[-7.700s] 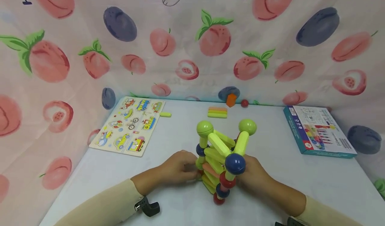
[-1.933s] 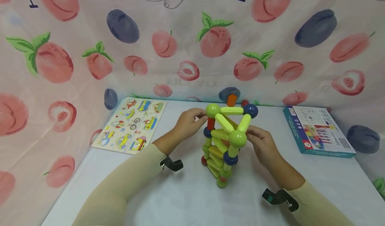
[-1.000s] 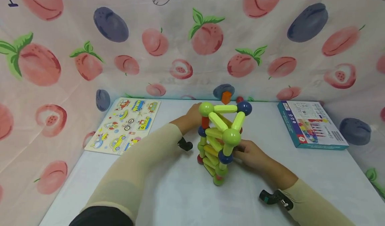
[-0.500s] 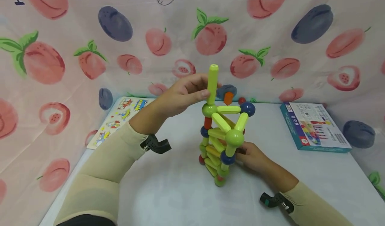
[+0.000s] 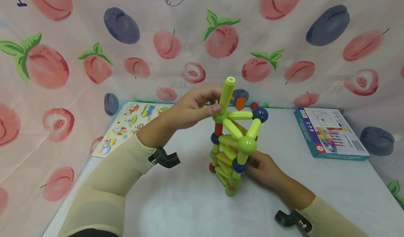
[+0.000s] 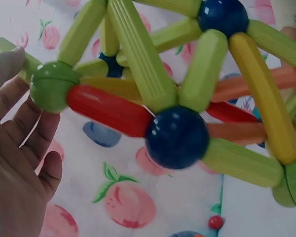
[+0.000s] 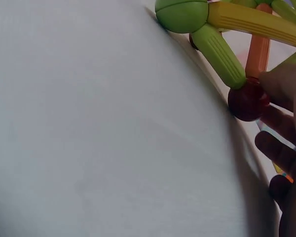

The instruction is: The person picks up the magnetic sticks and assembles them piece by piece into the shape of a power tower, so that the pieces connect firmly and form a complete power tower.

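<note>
A tower of magnetic rods and balls (image 5: 231, 128) stands upright on the white table, mostly yellow-green with blue, red and orange parts. My left hand (image 5: 192, 107) pinches a yellow-green magnetic rod (image 5: 227, 94) that rises, tilted slightly right, from the green ball (image 6: 52, 88) at the tower's top left corner. In the left wrist view this ball joins a red rod (image 6: 108, 111). Low on the tower's right side, my right hand (image 5: 266, 168) holds the frame. The right wrist view shows its thumb and fingers around a dark red ball (image 7: 247, 101) near the table.
A wooden picture puzzle board (image 5: 126, 124) lies at the back left, partly behind the left arm. A boxed toy set (image 5: 331, 133) lies at the right. An orange block (image 5: 240, 103) and a small red ball (image 5: 254, 106) sit at the back edge by the fruit-print cloth (image 5: 195, 26).
Both hands were low on the tower, which has since been turned and rearranged. My left hand reached behind it, brought a yellow-green rod onto the top left ball and tilted it rightward.
</note>
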Demonstrator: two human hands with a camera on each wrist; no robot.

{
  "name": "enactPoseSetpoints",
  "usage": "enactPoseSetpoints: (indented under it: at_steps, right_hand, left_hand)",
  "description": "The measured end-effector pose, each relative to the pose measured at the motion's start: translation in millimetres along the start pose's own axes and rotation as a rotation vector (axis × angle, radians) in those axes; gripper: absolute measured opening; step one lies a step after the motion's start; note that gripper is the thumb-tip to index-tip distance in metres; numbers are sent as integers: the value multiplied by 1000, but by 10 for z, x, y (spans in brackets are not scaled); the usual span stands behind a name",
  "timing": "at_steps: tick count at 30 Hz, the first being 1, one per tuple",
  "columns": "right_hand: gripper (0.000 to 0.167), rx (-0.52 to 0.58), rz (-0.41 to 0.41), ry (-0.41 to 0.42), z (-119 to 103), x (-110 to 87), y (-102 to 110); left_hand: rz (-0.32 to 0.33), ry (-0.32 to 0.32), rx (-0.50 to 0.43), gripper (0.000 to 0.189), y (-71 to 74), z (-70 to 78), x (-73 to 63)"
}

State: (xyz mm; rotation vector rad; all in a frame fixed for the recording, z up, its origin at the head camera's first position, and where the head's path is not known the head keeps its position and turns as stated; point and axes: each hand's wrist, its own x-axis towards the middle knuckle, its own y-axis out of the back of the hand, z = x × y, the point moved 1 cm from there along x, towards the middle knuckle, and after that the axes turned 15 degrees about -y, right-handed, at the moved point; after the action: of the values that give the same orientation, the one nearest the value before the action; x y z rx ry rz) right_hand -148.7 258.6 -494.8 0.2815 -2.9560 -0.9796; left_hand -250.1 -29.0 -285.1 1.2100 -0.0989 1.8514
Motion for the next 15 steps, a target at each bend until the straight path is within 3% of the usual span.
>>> enactPoseSetpoints:
  at_steps: [4, 8, 12, 15]
  right_hand:
    - [41, -43, 26, 37, -25, -33, -11]
    - [37, -58, 2, 44, -58, 36, -28]
    - [23, -31, -43, 32, -122, 254, -105]
    - [24, 78, -132, -25, -223, 426, -197]
  left_hand:
    - [-2, 45, 111, 66, -12, -33, -103]
    - [5, 93, 180, 64, -1, -13, -231]
    - [50, 83, 190, 60, 28, 99, -364]
    - [100, 47, 191, 58, 25, 185, -462]
